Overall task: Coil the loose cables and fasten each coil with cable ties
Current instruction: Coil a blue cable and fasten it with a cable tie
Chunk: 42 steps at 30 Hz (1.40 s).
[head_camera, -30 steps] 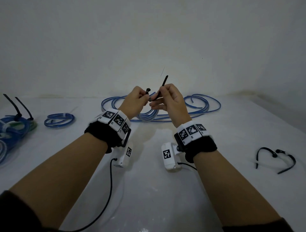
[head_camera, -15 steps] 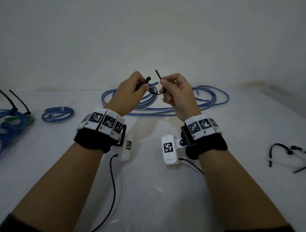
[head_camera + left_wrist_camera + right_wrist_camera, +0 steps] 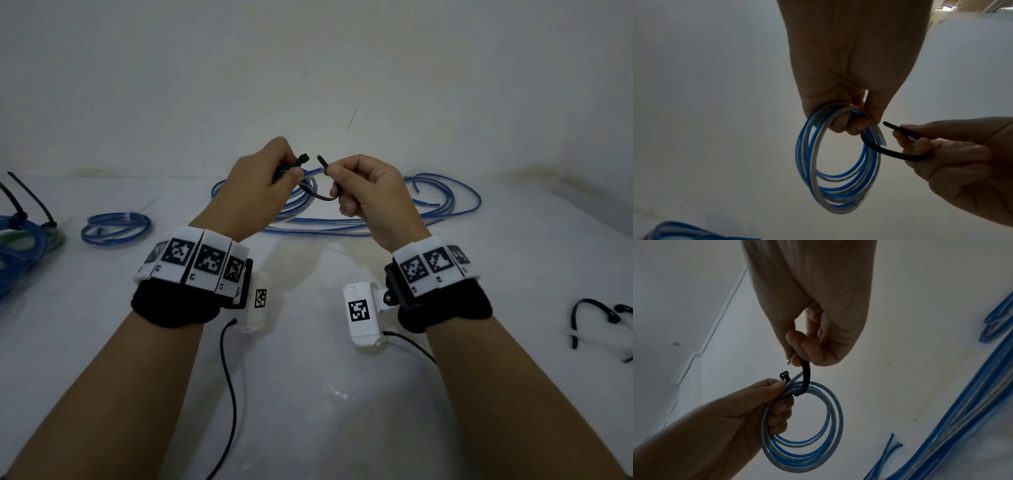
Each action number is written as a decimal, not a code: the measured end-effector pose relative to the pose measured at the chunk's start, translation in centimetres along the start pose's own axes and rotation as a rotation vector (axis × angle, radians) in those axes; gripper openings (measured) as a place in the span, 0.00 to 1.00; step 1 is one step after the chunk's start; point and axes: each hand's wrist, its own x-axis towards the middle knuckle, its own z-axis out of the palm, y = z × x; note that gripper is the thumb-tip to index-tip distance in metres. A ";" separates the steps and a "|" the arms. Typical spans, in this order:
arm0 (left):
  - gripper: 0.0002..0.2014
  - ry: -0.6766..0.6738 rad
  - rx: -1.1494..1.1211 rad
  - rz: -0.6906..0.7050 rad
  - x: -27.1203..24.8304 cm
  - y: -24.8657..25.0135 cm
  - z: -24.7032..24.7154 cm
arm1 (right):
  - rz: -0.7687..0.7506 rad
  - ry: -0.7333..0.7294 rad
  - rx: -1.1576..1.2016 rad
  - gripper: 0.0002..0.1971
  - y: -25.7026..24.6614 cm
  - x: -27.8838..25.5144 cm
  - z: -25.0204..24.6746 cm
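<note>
Held up above the white table (image 3: 308, 394), the left hand (image 3: 253, 192) grips a small blue-and-clear cable coil (image 3: 838, 170), fingers curled through it. The right hand (image 3: 370, 195) pinches the tail of a black cable tie (image 3: 890, 152) looped under the coil's strands, its tip just short of the tie's head (image 3: 784, 376).

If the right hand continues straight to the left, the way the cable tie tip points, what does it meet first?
Most likely the cable tie head, pinched by the left hand against the coil. The right hand holds the tip just short of it; depth alignment is unclear.
</note>
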 end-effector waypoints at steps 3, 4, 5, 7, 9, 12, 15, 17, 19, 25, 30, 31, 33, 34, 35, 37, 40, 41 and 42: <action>0.04 -0.008 0.026 0.023 0.0 0.0 0.1 | 0.003 -0.003 -0.038 0.04 0.2 0.0 0.2; 0.04 -0.013 0.027 0.028 -0.1 0.0 0.2 | 0.004 -0.003 -0.046 0.04 0.3 0.0 0.2; 0.04 -0.019 0.027 0.032 -0.1 0.0 0.3 | 0.004 -0.003 -0.052 0.04 0.4 0.0 0.2; 0.04 -0.026 0.023 0.042 -0.1 0.0 0.5 | 0.003 -0.004 -0.063 0.04 0.5 0.1 0.0; 0.04 -0.027 0.022 0.047 -0.1 0.0 0.6 | 0.004 -0.006 -0.064 0.04 0.5 0.1 0.0; 0.04 -0.027 0.016 0.050 -0.2 0.1 0.7 | 0.012 0.000 -0.064 0.05 0.5 0.1 0.1; 0.04 -0.024 0.014 0.061 -0.2 0.2 0.7 | 0.012 -0.003 -0.055 0.05 0.6 0.1 0.1; 0.04 -0.020 0.031 0.081 -0.2 0.2 0.7 | 0.014 -0.010 -0.045 0.05 0.6 0.1 0.1; 0.04 -0.025 0.063 0.107 -0.1 0.2 0.8 | 0.018 -0.016 -0.037 0.05 0.5 0.1 0.2; 0.04 -0.057 0.215 0.216 0.0 0.2 1.2 | 0.030 -0.003 0.016 0.07 0.6 0.1 0.3; 0.04 -0.070 0.210 0.258 -0.1 0.5 1.2 | 0.018 0.009 0.054 0.08 0.4 0.1 0.0; 0.03 -0.070 0.190 0.250 -0.1 0.6 1.2 | 0.012 -0.017 0.025 0.08 0.2 0.1 0.0; 0.02 -0.075 0.152 0.231 -0.1 0.7 1.3 | 0.009 -0.043 -0.028 0.06 0.0 -0.1 0.3; 0.03 -0.080 0.143 0.222 -0.2 0.7 1.4 | 0.014 -0.038 -0.035 0.04 -0.1 -0.1 0.5; 0.03 -0.089 0.136 0.213 -0.2 0.7 1.5 | 0.025 -0.025 -0.026 0.02 -0.1 -0.1 0.6; 0.04 -0.104 0.140 0.201 -0.2 0.6 1.5 | 0.082 0.009 -0.002 0.05 -0.2 0.0 0.6; 0.06 -0.139 0.182 0.215 -0.2 0.6 1.4 | 0.203 0.051 0.027 0.09 -0.9 0.4 0.2; 0.06 -0.154 0.172 0.223 -0.2 0.6 1.3 | 0.226 0.067 0.015 0.10 -1.1 0.7 0.1; 0.06 -0.169 0.152 0.232 -0.2 0.6 1.2 | 0.236 0.089 -0.016 0.11 -1.3 1.1 0.1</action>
